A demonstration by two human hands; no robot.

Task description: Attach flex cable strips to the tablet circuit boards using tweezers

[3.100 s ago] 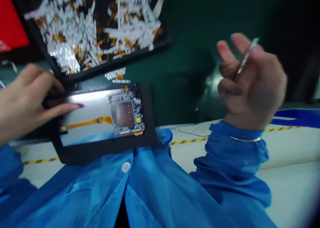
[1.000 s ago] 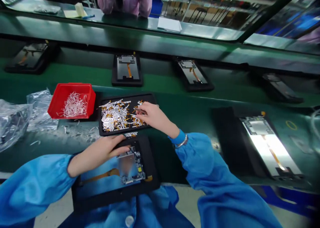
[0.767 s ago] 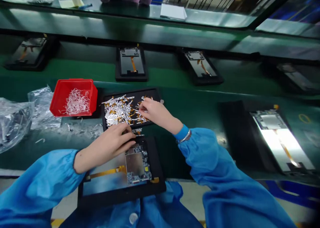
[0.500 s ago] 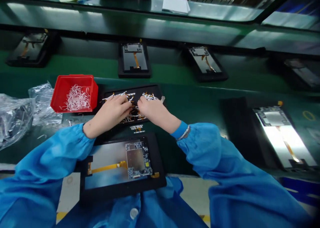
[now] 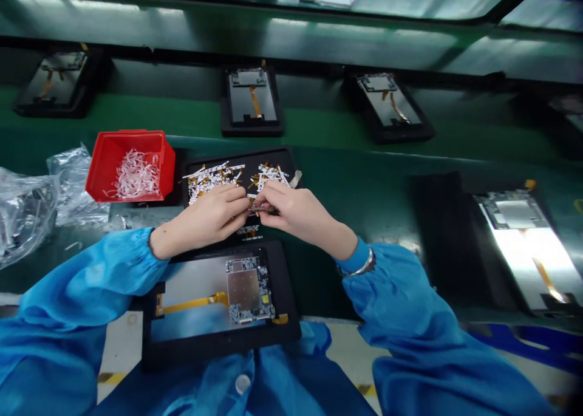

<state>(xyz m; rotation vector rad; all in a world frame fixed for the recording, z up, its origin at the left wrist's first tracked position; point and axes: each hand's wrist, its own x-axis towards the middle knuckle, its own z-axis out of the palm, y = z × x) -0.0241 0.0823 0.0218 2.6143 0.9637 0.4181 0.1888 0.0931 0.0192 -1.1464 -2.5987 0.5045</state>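
Above the near edge of a black tray (image 5: 286, 156), my two hands meet fingertip to fingertip. My right hand (image 5: 303, 209) is closed in a pinch on a small flex cable (image 5: 261, 209), thin and partly hidden by the fingers. Its other end reaches the pinched fingertips of my left hand (image 5: 212, 215). Loose white-and-brown flex cables (image 5: 214, 176) lie heaped in the tray, with a second pile (image 5: 269, 173) at its right. A few cables (image 5: 250, 232) rest just below the tray. Close to my body is an open tablet (image 5: 195, 303) with a circuit board (image 5: 248, 291), in a black holder.
A red bin (image 5: 168, 170) with white strips (image 5: 136, 176) stands left of the tray. Clear plastic bags (image 5: 27, 212) lie farther left. Behind, open tablets (image 5: 252, 100) sit in black holders on a green conveyor (image 5: 182, 118). Another open tablet (image 5: 523, 246) lies at right.
Both hands have drawn slightly toward my body from the cable piles. The small flex cable now shows between my fingertips. The view has shifted a little.
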